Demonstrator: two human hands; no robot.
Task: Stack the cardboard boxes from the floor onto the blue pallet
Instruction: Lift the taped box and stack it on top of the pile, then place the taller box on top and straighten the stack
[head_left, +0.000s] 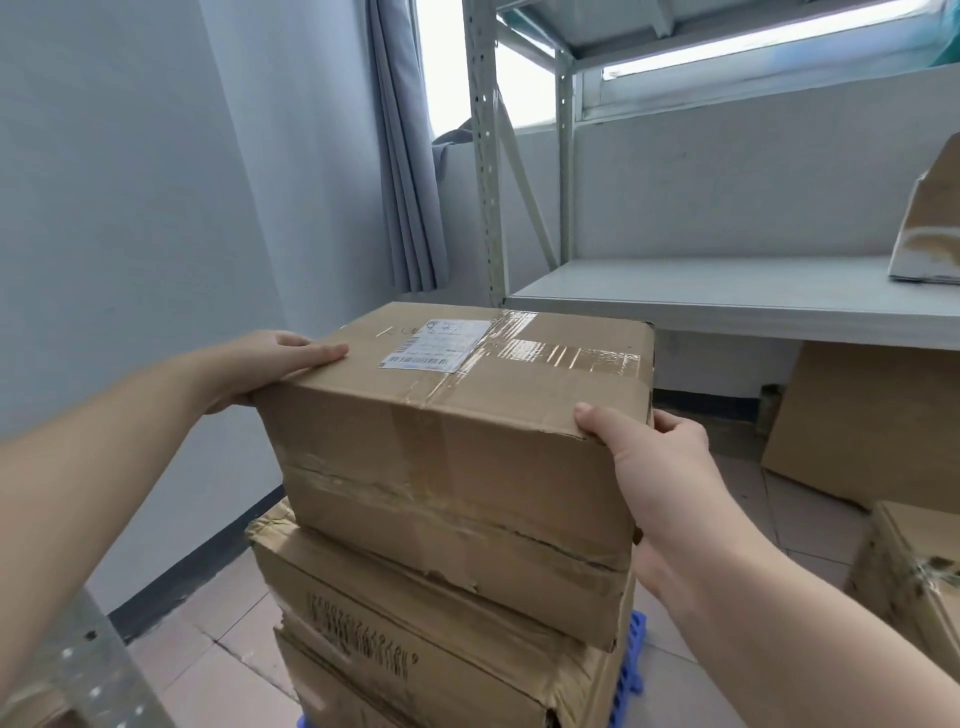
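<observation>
A taped cardboard box (457, 441) with a white shipping label on its lid sits at the top of a stack of boxes (415, 639). My left hand (270, 364) grips its far left corner, fingers on the lid. My right hand (660, 467) clasps its near right corner, thumb on the lid. Whether the box rests fully on the one below I cannot tell. Under the stack, a strip of the blue pallet (628, 670) shows at the lower right.
A grey metal shelf unit (727, 296) stands behind, with a box (930, 228) on its board at the right. Flat cardboard (862, 421) leans beneath it. Another box (919, 577) sits on the tiled floor at right. A metal post (98, 670) is at lower left.
</observation>
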